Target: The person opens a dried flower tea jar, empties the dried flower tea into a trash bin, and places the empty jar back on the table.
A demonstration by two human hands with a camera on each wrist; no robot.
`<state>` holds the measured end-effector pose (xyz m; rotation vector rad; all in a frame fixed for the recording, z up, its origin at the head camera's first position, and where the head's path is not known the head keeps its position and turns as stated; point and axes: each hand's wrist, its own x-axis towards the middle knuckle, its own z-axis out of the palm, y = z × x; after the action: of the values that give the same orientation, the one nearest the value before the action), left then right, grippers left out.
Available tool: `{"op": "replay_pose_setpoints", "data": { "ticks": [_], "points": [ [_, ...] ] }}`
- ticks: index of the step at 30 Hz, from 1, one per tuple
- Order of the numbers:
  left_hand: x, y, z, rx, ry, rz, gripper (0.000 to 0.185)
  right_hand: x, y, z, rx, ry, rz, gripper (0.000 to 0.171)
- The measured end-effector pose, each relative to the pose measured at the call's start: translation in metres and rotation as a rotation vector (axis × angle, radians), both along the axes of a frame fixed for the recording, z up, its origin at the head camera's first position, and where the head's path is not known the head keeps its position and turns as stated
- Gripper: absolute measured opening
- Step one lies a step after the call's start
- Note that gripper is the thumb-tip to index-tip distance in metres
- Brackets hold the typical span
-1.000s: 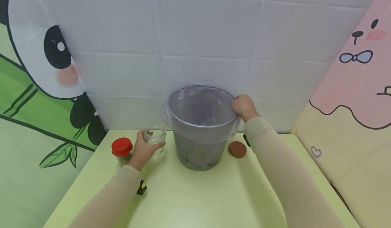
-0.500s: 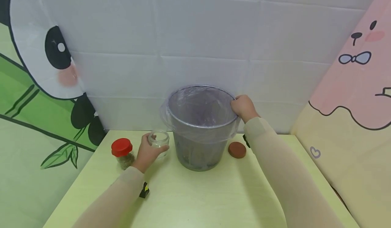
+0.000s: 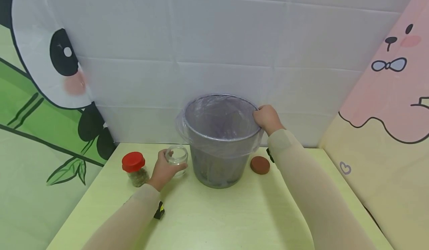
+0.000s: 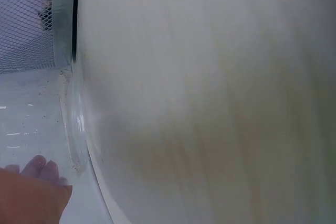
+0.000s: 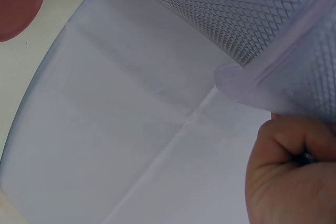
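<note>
My left hand (image 3: 164,171) grips a clear, lidless glass jar (image 3: 177,157), thumb on the near side, close to the left of a grey mesh wastebasket (image 3: 216,173). The left wrist view shows this jar (image 4: 26,114) against the tabletop beside the mesh, with specks of residue near its base; fingers show through the glass. A thin clear plastic liner (image 3: 181,126) lines the wastebasket and hangs over its rim. My right hand (image 3: 268,118) grips the wastebasket's right rim with the liner there. In the right wrist view, that hand's fingers curl below the liner's folded edge (image 5: 236,82).
Left of my left hand stands a glass jar with a red lid (image 3: 133,161) and dark, dried contents (image 3: 139,178). A round reddish-brown lid (image 3: 260,165) lies right of the wastebasket. White cloth (image 3: 140,127) hangs along the back of the pale table (image 3: 214,220).
My left hand has slid the glass jar a little rightward and toward me, nearer the wastebasket, uncovering more of the red-lidded jar. My right hand keeps its hold on the rim.
</note>
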<state>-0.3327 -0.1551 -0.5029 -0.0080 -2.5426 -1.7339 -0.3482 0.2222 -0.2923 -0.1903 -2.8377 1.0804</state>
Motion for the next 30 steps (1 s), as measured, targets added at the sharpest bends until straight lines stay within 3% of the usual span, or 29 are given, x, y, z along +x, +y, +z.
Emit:
{"op": "replay_pose_setpoints", "data": {
  "ticks": [6, 13, 20, 30],
  "points": [
    [-0.001, -0.003, -0.003, -0.010, -0.001, 0.012, 0.105, 0.000, 0.000, 0.000, 0.000, -0.004, 0.001, 0.034],
    [-0.005, -0.006, -0.004, -0.010, -0.015, 0.019, 0.109, -0.001, 0.000, 0.000, 0.006, 0.001, -0.006, 0.020],
    [-0.013, -0.014, -0.012, -0.013, -0.017, 0.015, 0.112, 0.000, 0.000, 0.001, 0.012, -0.006, -0.002, 0.031],
    [-0.008, -0.016, -0.012, -0.001, -0.032, 0.010, 0.117, -0.002, 0.000, 0.000, 0.022, -0.009, -0.001, 0.036]
  ]
}}
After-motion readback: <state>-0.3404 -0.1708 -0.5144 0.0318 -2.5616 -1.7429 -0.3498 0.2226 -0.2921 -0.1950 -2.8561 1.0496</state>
